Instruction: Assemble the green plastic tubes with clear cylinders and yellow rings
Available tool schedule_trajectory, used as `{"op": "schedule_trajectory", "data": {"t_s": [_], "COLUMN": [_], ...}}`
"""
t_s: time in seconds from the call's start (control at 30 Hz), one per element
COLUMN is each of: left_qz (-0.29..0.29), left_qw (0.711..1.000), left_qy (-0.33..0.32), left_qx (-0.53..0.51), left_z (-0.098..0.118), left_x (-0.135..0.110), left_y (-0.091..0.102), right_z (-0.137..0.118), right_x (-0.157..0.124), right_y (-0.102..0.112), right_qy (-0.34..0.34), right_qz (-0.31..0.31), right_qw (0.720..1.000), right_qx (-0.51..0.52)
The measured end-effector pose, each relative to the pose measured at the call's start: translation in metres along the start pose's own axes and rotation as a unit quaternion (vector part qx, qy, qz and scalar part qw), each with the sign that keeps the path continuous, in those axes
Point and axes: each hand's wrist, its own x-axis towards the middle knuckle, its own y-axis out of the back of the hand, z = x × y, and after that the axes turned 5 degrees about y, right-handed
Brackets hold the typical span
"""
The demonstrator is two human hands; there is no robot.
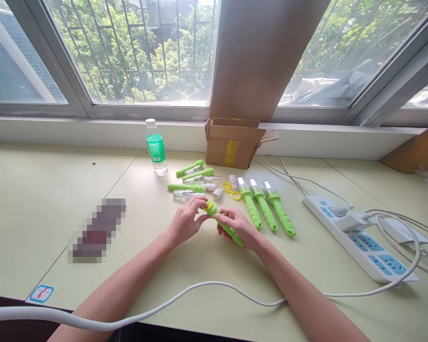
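My right hand (pixel 237 223) is wrapped round a green plastic light-stick handle (pixel 231 232), which slants over the table. At the handle's upper end, the fingers of my left hand (pixel 189 219) pinch a yellow ring (pixel 210 205) round its collar; the fingertips partly hide it. Behind my hands lie loose green handles (pixel 185 187), ribbed clear tubes (pixel 183 194) and small white-capped pieces (pixel 217 192). More yellow rings (pixel 236 195) rest beside them. To the right, three light sticks with clear tops (pixel 264 204) lie side by side.
A water bottle (pixel 156 147) and an open cardboard box (pixel 231 145) stand near the windowsill. On the right is a power strip (pixel 360 242) with plugs and cables. A white cable (pixel 199 286) crosses in front near my forearms. A blurred-out object (pixel 100 230) lies left.
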Motion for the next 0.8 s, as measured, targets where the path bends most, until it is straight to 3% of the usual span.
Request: {"op": "schedule_trajectory", "data": {"t_s": [0.27,0.5,0.8], "left_qz": [0.030,0.003,0.016], "left_qw": [1.000,1.000,1.000], "left_qy": [-0.002,0.015,0.014], "left_qx": [-0.008,0.001,0.005], "left_z": [0.0014,0.0018,0.0002], "left_x": [-0.0026,-0.0002,-0.0008], "left_y": [-0.0032,0.0008,-0.0004], "right_z": [0.0047,-0.0016,0.0011], "right_x": [0.0050,0.0015,0.0026], "right_y": [0.0011,0.0006,-0.0011], "right_qy": [-0.004,0.016,0.030], "right_qz": [0.041,-0.014,-0.017], "right_qw": [0.999,0.999,0.999], "right_qx": [0.009,-0.032,-0.039]}}
